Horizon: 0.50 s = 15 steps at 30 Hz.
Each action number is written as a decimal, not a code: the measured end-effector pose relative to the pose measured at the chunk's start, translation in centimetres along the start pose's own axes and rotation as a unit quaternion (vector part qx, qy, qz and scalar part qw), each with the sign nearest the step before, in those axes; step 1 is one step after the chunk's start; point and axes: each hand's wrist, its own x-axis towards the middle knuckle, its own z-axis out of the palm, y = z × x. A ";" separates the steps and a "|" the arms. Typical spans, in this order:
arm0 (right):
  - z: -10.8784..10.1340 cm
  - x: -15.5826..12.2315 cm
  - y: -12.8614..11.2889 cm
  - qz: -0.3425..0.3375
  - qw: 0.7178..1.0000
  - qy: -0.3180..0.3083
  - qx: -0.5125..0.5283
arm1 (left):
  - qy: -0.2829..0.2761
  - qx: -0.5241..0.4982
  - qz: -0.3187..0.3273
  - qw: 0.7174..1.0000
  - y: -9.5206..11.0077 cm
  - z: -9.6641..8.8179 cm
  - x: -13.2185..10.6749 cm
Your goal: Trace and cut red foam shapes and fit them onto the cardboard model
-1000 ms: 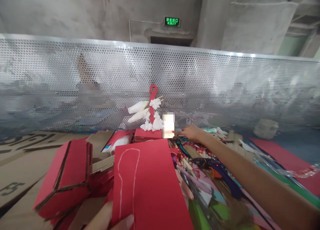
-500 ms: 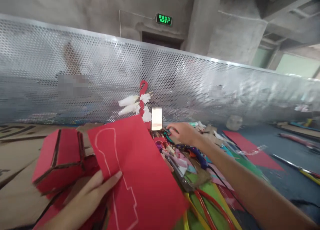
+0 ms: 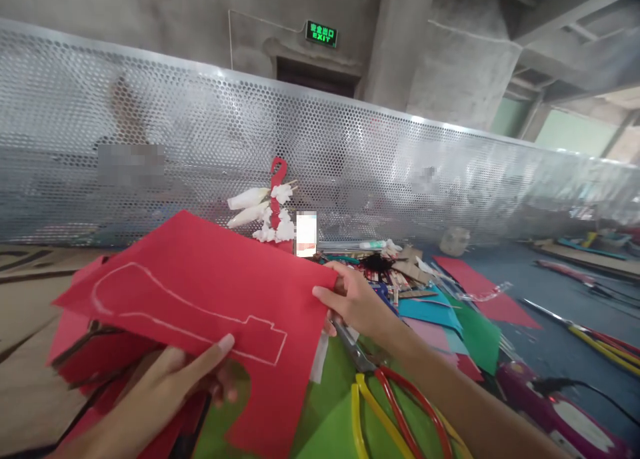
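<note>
Both my hands hold a red paper sheet (image 3: 200, 292) lifted flat over the table; a long shape is drawn on it in white line. My left hand (image 3: 175, 379) pinches its near edge, thumb on top. My right hand (image 3: 353, 302) grips its right edge, fingers closed on the paper. Under my right hand lie scissors (image 3: 395, 399) with yellow and red handles on green paper (image 3: 330, 432).
A perforated metal screen (image 3: 400, 166) runs across the back. A red-and-white craft model (image 3: 273, 209) and a small phone (image 3: 306, 233) stand before it. Coloured paper sheets (image 3: 450, 319), sticks, a purple glue gun (image 3: 555, 406) and red cardboard pieces (image 3: 75, 339) litter the table.
My right hand drew back from the far clutter and took the sheet's right edge. The sheet turned from upright to lying flat, its drawn shape sideways. The view swung right.
</note>
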 end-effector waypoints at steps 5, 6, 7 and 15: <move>0.3 0.2 -0.7 -0.018 0.999 0.026 0.030 | -0.038 0.130 0.016 0.991 1.5 -0.1 -0.5; 0.3 0.3 -0.7 -0.017 0.999 0.028 0.030 | -0.031 0.124 0.018 0.992 1.7 -0.1 -0.4; 0.1 0.4 -0.8 -0.013 0.999 0.037 0.025 | -0.022 0.116 0.018 0.993 1.7 -0.1 -0.3; -2.3 -2.2 -3.4 0.030 0.903 -0.079 -0.421 | 0.034 -0.029 -0.004 0.999 -2.1 -0.8 1.3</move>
